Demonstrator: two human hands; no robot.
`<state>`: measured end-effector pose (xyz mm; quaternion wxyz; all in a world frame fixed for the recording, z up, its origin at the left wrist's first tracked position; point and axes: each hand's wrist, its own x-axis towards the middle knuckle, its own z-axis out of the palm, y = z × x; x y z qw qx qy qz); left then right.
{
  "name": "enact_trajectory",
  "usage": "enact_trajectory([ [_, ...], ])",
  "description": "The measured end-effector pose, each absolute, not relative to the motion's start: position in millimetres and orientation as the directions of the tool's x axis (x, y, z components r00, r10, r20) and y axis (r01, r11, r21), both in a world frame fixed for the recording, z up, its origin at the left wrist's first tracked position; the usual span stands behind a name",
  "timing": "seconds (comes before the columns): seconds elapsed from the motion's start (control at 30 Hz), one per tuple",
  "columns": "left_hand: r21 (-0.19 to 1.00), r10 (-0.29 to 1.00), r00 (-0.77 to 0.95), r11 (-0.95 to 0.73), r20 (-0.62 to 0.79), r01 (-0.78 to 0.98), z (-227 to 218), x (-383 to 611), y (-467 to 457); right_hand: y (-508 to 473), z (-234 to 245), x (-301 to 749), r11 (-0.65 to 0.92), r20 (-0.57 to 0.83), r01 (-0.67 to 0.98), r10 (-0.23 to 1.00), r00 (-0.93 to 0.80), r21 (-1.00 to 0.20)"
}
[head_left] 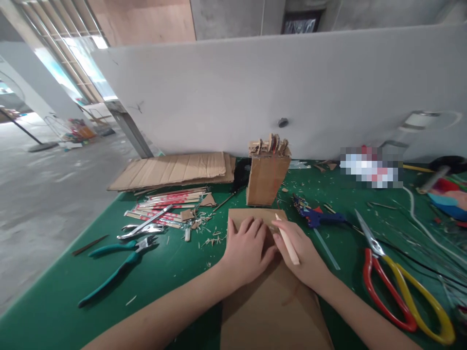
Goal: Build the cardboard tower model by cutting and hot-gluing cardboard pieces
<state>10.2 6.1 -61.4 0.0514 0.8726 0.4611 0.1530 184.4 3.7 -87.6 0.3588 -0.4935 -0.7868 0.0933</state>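
Note:
A long piece of brown cardboard (270,316) lies on the green table in front of me. My left hand (246,250) rests on it near its far end, fingers stretched out and palm down, steadying nothing else I can see. Close beside it, my right hand (297,250) is closed around a pale, tapered pen-like tool (288,242). The tool leans over the cardboard; whether its tip touches is hard to see. Just beyond the sheet stands an upright cardboard box (267,180) with several cardboard handle-shaped pieces sticking out of its top.
Left of me are teal-handled cutters (126,265), metal pliers (146,226), wrapped wooden sticks (171,204) and scraps. Stacked cardboard (175,167) lies at the back. To the right are a blue glue gun (321,217) and large scissors (390,282). A white panel (255,92) borders the table.

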Motion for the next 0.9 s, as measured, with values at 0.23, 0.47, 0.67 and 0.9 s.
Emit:
enact_trajectory([
  [0.23,0.259,0.77,0.58,-0.636,0.265,0.727,-57.3,19.7,15.7,0.9,-74.8,200.6,0.484,0.394,0.849,0.837,-0.379,-0.213],
  [0.47,0.23,0.903,0.403,-0.427,0.148,0.874,-61.5,-26.0,19.7,-3.6,-73.5,210.4,0.441,0.405,0.895,0.832,-0.378,-0.069],
  [0.67,0.856,0.915,0.4,-0.252,0.059,0.451,-39.7,-26.5,-3.0,-0.4,-78.3,217.0,0.409,0.464,0.852,0.855,-0.232,-0.327],
  [0.9,0.772,0.764,0.628,0.487,-0.149,-0.408,-5.8,12.4,-42.4,-4.6,-72.7,212.9,0.349,0.432,0.664,0.901,-0.044,-0.661],
])
